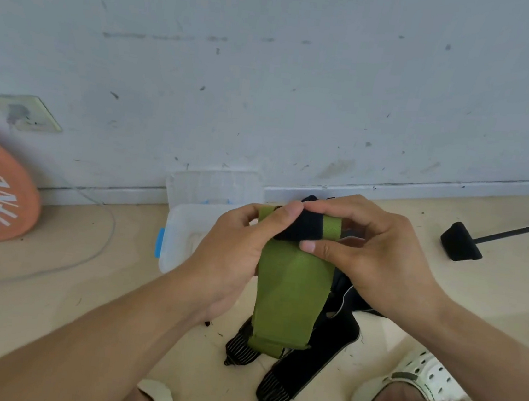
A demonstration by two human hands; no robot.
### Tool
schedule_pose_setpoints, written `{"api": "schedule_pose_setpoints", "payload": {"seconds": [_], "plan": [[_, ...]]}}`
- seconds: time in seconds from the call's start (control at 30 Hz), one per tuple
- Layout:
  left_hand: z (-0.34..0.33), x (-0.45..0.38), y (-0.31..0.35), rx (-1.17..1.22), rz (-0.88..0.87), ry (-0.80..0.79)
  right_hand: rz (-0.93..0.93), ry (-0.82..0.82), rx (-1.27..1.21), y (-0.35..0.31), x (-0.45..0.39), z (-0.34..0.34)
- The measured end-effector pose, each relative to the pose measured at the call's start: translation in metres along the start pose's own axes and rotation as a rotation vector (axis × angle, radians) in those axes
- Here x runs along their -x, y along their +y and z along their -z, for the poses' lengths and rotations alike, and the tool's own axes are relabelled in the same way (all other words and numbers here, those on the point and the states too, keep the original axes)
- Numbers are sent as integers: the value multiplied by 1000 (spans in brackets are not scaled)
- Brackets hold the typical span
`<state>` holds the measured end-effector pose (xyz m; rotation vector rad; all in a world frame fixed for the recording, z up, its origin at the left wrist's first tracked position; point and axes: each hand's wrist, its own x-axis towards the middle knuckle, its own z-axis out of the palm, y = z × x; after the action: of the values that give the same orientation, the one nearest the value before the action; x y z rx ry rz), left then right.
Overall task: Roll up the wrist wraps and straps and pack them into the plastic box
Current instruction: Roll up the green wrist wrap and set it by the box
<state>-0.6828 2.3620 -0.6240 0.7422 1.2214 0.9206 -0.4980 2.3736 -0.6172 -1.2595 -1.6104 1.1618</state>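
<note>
both hands are raised over the floor and work on one green strap [292, 289]. the left hand [237, 253] pinches its top edge with thumb and index finger, and the right hand [372, 255] curls around the dark rolled end [302, 229], which sits between the fingertips of both hands. below the fingers most of the green strap hangs loose, so i judge this roll is only started. under it, on the floor, black wraps [312, 347] lie unrolled. the plastic box [184, 230] stands open just behind the left fingers; no rolled piece can be seen inside it, but part is hidden. most of the task seems left.
</note>
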Motion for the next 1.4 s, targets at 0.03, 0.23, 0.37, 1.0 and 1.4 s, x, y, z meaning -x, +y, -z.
{"api": "schedule_pose_setpoints", "payload": {"seconds": [0.03,0.23,0.37,1.0,1.4], "plan": [[1,0,-1,-5,-14,20,-45,-31,-53,-4,-1,2],[6,-1,-2,-5,-90,18,-354,-159,-250,-13,-9,13],[8,-1,-4,-34,-122,-11,-463,-346,-321,-14,-13,17],[-1,0,-2,-103,-41,-41,-172,-59,-208,-4,-5,7],[-5,5,-5,-78,6,-104,122,90,-8,7,5,-1]]}}
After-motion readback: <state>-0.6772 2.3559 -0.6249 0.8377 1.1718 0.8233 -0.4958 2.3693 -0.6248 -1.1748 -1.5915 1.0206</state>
